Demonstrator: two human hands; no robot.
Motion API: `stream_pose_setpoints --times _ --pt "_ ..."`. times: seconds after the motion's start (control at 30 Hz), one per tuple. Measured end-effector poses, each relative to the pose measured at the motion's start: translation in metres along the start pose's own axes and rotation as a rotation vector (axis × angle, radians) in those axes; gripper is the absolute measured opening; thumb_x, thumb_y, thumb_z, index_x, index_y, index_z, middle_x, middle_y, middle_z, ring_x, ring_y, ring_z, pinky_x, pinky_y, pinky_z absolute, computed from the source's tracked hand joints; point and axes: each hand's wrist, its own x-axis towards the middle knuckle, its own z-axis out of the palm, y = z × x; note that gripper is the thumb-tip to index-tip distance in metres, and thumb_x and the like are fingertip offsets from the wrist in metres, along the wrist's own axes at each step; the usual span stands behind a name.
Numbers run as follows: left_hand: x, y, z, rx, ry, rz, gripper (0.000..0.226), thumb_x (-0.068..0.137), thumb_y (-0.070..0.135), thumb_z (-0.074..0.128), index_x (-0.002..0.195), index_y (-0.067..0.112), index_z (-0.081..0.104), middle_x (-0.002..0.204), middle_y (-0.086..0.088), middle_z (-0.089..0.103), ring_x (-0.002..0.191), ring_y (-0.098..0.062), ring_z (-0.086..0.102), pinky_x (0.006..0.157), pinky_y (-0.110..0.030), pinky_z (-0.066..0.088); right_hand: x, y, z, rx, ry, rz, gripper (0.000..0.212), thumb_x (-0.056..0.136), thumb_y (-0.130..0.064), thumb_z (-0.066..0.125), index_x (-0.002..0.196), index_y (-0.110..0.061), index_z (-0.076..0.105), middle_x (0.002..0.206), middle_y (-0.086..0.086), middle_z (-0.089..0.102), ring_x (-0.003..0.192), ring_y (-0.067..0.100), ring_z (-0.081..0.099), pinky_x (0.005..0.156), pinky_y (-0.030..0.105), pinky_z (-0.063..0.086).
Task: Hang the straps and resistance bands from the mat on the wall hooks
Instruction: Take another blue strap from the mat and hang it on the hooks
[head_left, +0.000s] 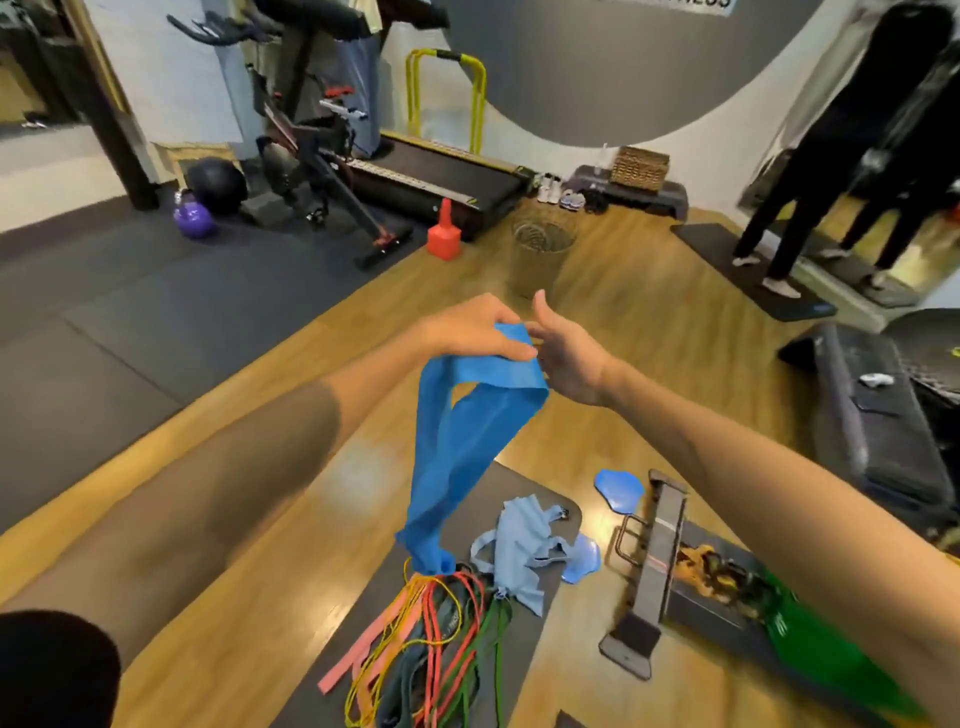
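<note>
Blue resistance band (467, 441) lifted above the mat (545, 499)

Left hand (467, 327) pinches its top edge with closed fingers (511, 349); right hand (569, 353) is beside it, fingers loosely spread, touching the band.

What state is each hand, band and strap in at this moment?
Left hand: pinching the wide blue resistance band, lifted and hanging.
Right hand: open beside the band's top.
Light blue fabric strap: crumpled on the dark mat.
Thin coloured loop bands: tangled on the mat.
</note>
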Motion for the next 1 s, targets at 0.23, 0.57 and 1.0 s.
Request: stream_pose_setpoints --times 0.23,0.57,1.0 --pt "0.026 0.056 0.063 -0.131 -0.45 -0.311 0.021 0.088 0.027 0.066 0.077 0.014 0.055 0.044 0.013 0.053 0.037 0.003 0.044 0.037 -0.01 0.028 -0.11 0.029 -0.104 0.013 0.07 -0.113 0.031 0.086 -0.027 0.064 0.096 0.003 0.063 0.083 0.006 0.067 0.072 0.017 0.064 0.066 0.025 0.051" --pt "0.109 0.187 0.202 -0.499 -0.38 -0.07 0.056 0.044 0.047 0.085 0.078 0.012 0.058 0.054 0.001 0.051 0.042 -0.01 0.047 0.041 -0.019 0.035 -0.284 0.096 -0.259 0.13 0.334 -0.018 0.048 0.084 -0.051 0.064 0.107 -0.009 0.06 0.094 0.001 0.07 0.081 0.016 0.066 0.068 0.027 0.052" --pt "0.238 0.469 0.381 0.613 -0.416 0.825 0.023 0.069 0.007 0.075 0.09 0.015 0.07 0.09 -0.004 0.069 0.088 -0.02 0.067 0.079 -0.039 0.057 -0.411 0.199 -0.382 -0.216 0.689 0.05 0.033 0.083 -0.02 0.077 0.113 -0.02 0.063 0.114 -0.004 0.069 0.102 0.009 0.066 0.084 0.026 0.052"
